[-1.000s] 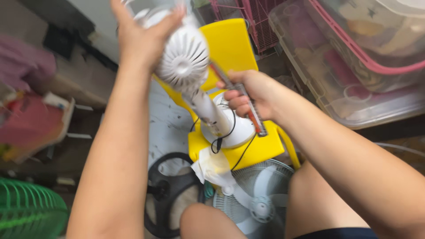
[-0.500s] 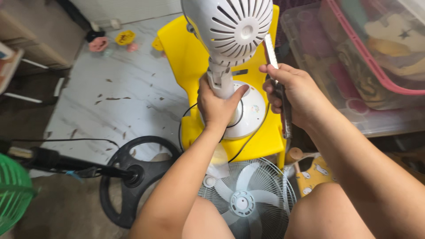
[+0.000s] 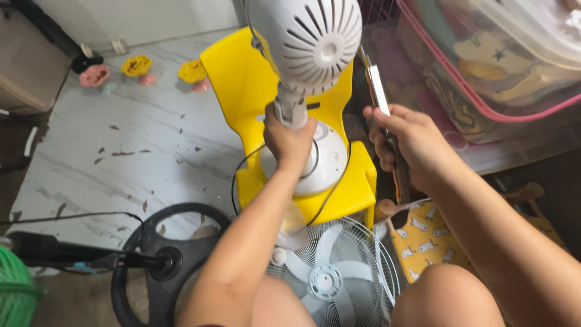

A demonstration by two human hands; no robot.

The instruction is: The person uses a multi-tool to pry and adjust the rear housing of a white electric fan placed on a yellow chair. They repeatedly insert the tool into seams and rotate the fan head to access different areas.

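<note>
A white fan motor housing [image 3: 311, 39] with vent slots stands on a neck over a round white base [image 3: 330, 160], which rests on a yellow plastic chair [image 3: 248, 79]. My left hand [image 3: 290, 139] grips the fan's neck just below the housing. My right hand [image 3: 411, 145] is closed around a slim tool [image 3: 380, 91] with a metal tip pointing up beside the housing. A black cord [image 3: 239, 175] loops off the base.
A white fan blade and wire guard [image 3: 333, 272] lie by my knees. A black round stand base with a pole [image 3: 145, 260] lies at lower left. Clear storage bins [image 3: 484, 72] fill the upper right. Small toys [image 3: 136, 65] sit on the marble floor. A patterned yellow cloth [image 3: 426, 233] lies at right.
My left hand has shifted from the top of the motor housing down to its neck. The fan now stands upright on the chair, and the view has tilted toward the floor.
</note>
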